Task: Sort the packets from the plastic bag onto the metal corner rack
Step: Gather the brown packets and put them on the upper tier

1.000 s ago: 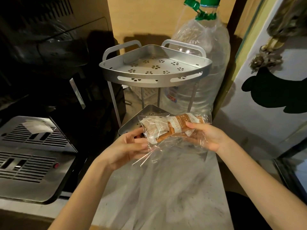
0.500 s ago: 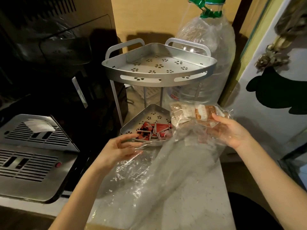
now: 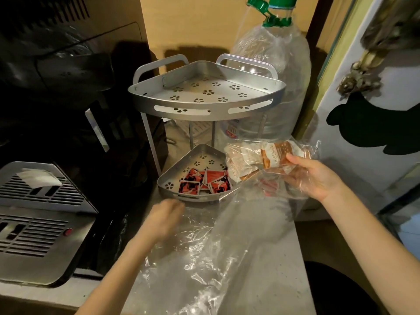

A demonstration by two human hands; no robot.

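Note:
A two-tier metal corner rack (image 3: 204, 105) stands at the back of the counter. Its top shelf holds nothing; several red packets (image 3: 204, 181) lie in its lower tray (image 3: 168, 185). My right hand (image 3: 311, 178) is shut on the closed end of a clear plastic bag (image 3: 222, 258), gripping the orange-and-white packets (image 3: 261, 158) inside through the film, just right of the lower tray. The rest of the bag drapes down over the counter. My left hand (image 3: 164, 218) is blurred, low over the bag's left edge in front of the tray, fingers curled; whether it holds anything is unclear.
A large clear water bottle (image 3: 272, 71) with a green cap stands behind the rack on the right. A steel appliance with a slotted grille (image 3: 38, 214) sits to the left. A white panel with a black shape (image 3: 368, 105) borders the right side.
My left hand has let go of the bag's packet end and dropped towards the counter. My right hand carried the packets to the right, uncovering the red packets in the lower tray.

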